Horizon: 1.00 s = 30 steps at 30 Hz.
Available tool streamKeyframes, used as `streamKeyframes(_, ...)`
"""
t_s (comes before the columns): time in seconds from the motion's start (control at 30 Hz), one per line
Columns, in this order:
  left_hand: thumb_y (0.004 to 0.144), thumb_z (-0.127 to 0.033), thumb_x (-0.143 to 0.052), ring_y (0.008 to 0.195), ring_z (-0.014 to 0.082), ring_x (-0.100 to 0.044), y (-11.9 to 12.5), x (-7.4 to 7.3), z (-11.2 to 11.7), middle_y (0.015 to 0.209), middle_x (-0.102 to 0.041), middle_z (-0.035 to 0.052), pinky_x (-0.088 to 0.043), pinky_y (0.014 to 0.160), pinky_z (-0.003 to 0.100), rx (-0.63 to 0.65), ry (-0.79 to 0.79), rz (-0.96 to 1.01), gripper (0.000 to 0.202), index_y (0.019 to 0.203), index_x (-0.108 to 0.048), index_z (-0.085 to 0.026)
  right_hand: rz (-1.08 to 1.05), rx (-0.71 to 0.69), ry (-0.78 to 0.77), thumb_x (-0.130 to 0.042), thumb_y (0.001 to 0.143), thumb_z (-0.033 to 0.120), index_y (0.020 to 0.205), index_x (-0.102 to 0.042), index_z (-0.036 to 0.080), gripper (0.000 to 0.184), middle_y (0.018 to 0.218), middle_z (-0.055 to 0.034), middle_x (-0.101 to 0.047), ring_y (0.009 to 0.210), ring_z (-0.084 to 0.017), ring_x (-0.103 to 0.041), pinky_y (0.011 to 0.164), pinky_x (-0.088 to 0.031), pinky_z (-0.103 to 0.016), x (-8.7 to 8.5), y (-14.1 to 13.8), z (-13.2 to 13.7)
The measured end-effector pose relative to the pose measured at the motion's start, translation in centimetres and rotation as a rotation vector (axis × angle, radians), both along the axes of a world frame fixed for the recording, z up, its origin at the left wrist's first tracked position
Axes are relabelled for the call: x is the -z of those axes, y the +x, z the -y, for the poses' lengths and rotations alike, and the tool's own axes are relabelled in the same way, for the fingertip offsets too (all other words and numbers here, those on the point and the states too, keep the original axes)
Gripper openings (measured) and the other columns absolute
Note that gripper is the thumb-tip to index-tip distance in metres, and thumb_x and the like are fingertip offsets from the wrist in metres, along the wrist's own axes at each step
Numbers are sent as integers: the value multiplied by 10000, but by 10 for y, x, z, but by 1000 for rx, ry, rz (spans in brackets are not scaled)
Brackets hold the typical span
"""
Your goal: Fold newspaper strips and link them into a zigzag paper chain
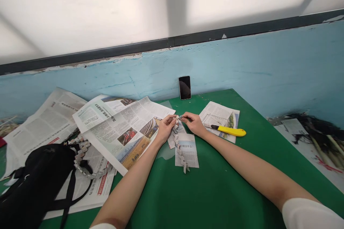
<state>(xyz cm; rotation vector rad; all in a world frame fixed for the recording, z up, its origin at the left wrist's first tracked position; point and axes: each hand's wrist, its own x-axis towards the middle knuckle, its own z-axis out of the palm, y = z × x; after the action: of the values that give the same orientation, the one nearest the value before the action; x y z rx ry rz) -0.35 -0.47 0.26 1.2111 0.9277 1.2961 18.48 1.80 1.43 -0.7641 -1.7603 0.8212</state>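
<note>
My left hand (166, 126) and my right hand (194, 123) meet over the green table (215, 186), both pinched on the top end of a folded newspaper chain (180, 150). The chain trails from my fingers down toward me across a small cut newspaper piece (187, 150). A second, longer woven paper chain (86, 166) curls on the newspapers at the left. A yellow utility knife (229, 130) lies just right of my right hand, on a folded newspaper sheet (220, 116).
Open newspapers (120, 125) cover the table's left half. A black bag (34, 179) with straps sits at the near left. A phone (185, 87) leans against the blue wall (268, 64). Dark sticks and clutter (319, 136) lie off the table's right edge.
</note>
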Motion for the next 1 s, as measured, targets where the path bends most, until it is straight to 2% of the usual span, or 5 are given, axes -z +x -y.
streamKeyframes(0.33, 792, -493, -806, 696, 123, -618, 0, 1, 1, 771, -691, 22, -470, 666, 227, 32, -69, 18, 459, 1091, -705, -162, -123, 36, -185, -654, 927, 499, 850, -650, 210, 299, 725, -11, -642, 638, -167, -582, 608, -482, -288, 7, -2, -3)
streamKeyframes(0.53, 778, -503, -813, 714, 140, -648, 1, 2, -1, 757, -696, 20, -492, 686, 242, 20, -82, 32, 489, 1109, -691, -164, -161, -97, -327, -723, 861, 543, 875, -686, 209, 337, 640, 15, -615, 508, -130, -504, 499, -432, -268, 4, -4, -3)
streamKeyframes(0.63, 787, -491, -810, 716, 138, -651, 0, 5, -2, 761, -703, 22, -490, 693, 242, 20, -74, 43, 474, 1104, -690, -159, -155, -153, -337, -723, 862, 540, 874, -701, 204, 337, 662, 8, -631, 522, -131, -531, 519, -451, -272, 3, -4, -2)
streamKeyframes(1.0, 783, -492, -818, 733, 153, -677, 0, 5, -2, 822, -742, 46, -496, 729, 264, 62, -94, 83, 489, 1094, -653, -152, -189, -149, -322, -707, 871, 569, 808, -640, 212, 369, 706, -17, -691, 600, -175, -642, 625, -546, -322, 3, -4, -3)
